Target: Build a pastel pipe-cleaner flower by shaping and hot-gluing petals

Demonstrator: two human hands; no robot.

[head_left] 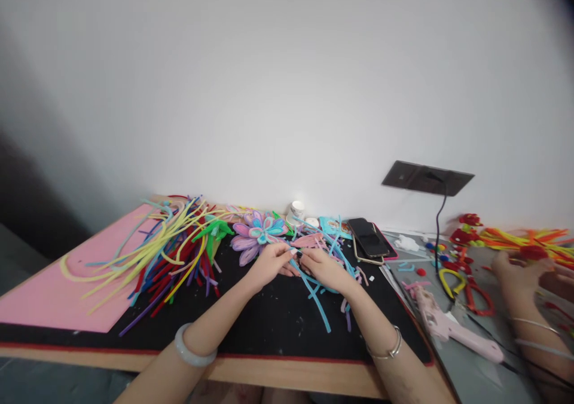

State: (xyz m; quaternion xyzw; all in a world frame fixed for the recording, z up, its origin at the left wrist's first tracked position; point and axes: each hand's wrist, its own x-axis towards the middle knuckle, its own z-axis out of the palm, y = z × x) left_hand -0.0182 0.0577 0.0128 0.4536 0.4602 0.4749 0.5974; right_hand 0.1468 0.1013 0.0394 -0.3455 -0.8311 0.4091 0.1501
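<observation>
My left hand [274, 262] and my right hand [323, 268] meet over the black mat, fingertips pinched close together. Between them is a light-blue pipe cleaner [317, 302], its long end hanging down toward the mat. Fingers partly hide the spot where both hands grip it. Just behind my left hand lies a purple, pink and blue pipe-cleaner flower [261, 230]. More light-blue pipe cleaners [339, 242] and pink pieces spread behind and beside my right hand.
Many coloured pipe cleaners [173, 254] lie at left, partly over a pink sheet [67, 290]. A phone [368, 238] sits back right. Rightward are a pink glue gun [452, 326] with a cord, yellow-handled pliers [452, 284], red-handled scissors [479, 299] and another person's hands [520, 272].
</observation>
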